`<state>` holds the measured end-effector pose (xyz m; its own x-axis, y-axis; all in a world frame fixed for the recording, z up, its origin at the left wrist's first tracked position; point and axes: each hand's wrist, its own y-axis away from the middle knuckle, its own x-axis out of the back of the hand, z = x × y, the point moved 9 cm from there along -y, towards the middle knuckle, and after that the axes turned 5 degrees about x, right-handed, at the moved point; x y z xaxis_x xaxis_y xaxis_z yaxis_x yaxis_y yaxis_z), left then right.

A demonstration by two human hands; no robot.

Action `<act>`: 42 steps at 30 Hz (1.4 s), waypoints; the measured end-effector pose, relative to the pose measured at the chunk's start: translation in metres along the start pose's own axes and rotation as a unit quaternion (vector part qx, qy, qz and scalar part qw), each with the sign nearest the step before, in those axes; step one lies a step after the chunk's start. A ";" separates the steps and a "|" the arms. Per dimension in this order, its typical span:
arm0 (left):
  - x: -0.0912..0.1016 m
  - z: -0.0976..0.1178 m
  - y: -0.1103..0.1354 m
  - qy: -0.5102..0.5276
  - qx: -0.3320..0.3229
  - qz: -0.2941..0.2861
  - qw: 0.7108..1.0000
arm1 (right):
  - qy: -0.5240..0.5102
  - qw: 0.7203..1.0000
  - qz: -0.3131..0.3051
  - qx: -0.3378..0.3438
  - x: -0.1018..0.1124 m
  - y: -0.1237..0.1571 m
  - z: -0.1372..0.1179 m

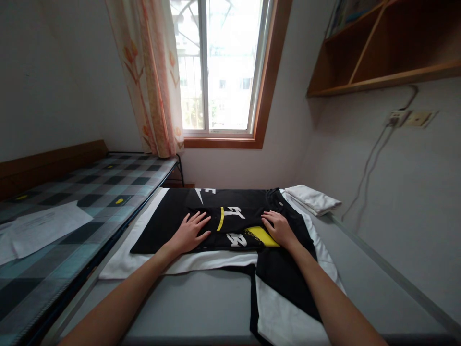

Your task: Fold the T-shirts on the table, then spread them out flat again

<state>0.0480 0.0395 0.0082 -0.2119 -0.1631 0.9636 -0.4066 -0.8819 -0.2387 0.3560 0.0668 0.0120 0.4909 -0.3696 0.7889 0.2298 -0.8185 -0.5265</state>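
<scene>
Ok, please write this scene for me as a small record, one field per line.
Left hand: open, flat on black garment
Right hand: open, on the same garment, beside its yellow patch
Garment: white-lettered, spread on grey surface
Far right: folded white cloth
Left side: papers on checked mattress
Background: window, flowered curtain

Over on the left, a checked mattress (118, 179) carries loose white paper sheets (54, 227), with a wooden board (54, 162) running along its far side. Straight ahead, a floral curtain (149, 72) hangs gathered at the left of a bright sliding window (230, 72) in its reddish-brown frame (267, 96)! And high on the right, a wooden wall shelf (370, 79) juts out above a wall socket (398, 117), its cable (366, 166) dangling below.
</scene>
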 end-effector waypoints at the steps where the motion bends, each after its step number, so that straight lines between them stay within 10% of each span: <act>1: -0.001 0.000 0.000 0.001 -0.002 0.002 1.000 | -0.004 1.000 0.003 0.002 0.001 0.001 -0.001; 20: -0.006 -0.012 -0.015 -0.050 0.113 0.004 0.992 | -0.049 0.997 0.017 -0.051 0.013 0.003 0.014; 42: -0.011 0.008 -0.028 -0.005 -0.007 -0.033 0.999 | -0.078 0.994 -0.001 -0.082 0.012 0.004 0.022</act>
<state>0.0689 0.0622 0.0055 -0.1745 -0.1092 0.9786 -0.4314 -0.8849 -0.1756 0.3814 0.0691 0.0121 0.6175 -0.3058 0.7247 0.0970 -0.8847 -0.4560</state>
